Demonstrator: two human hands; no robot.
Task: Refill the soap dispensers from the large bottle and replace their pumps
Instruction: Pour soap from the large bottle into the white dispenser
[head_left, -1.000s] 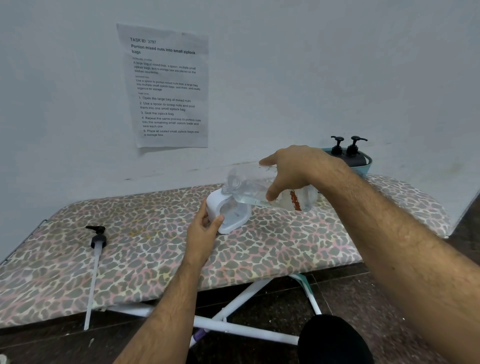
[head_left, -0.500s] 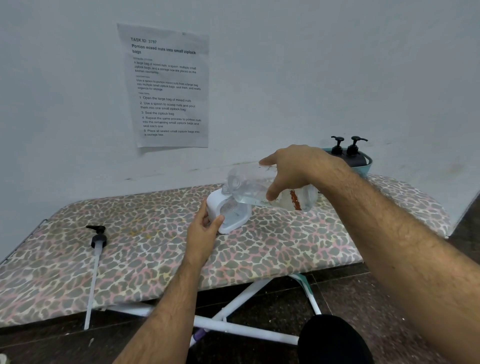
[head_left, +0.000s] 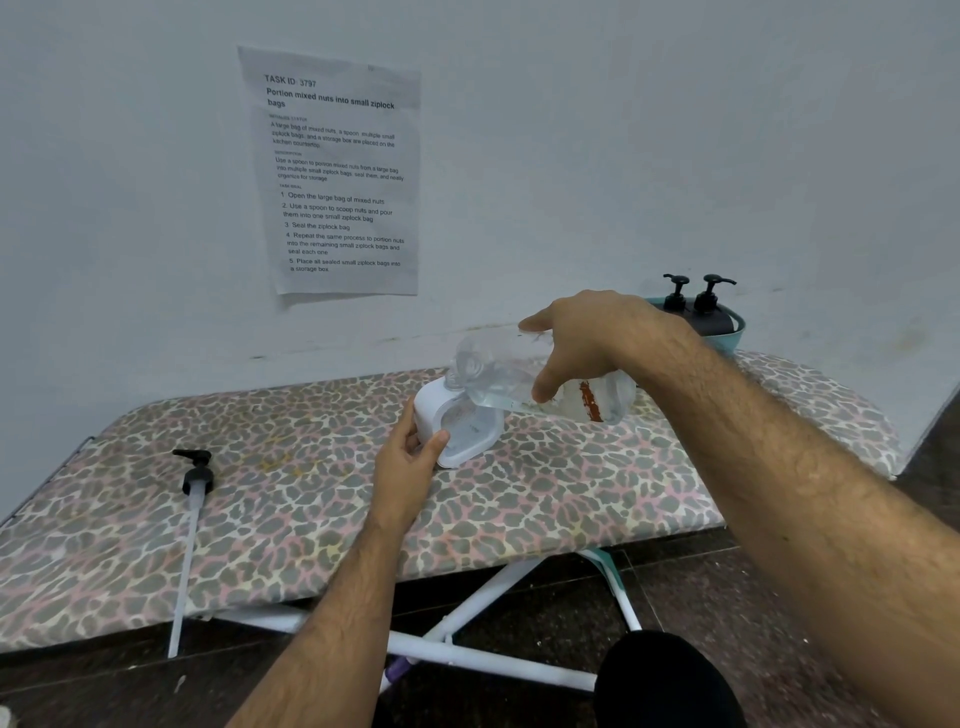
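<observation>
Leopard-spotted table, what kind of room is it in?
Probably a plain indoor room set up for recorded chores, not a kitchen. The "table" is an ironing board on a dark tiled floor, and a printed task sheet is stuck on the bare wall.

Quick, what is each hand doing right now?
Left hand: grips the white dispenser.
Right hand: holds the large clear bottle, tipped over the dispenser.
</observation>
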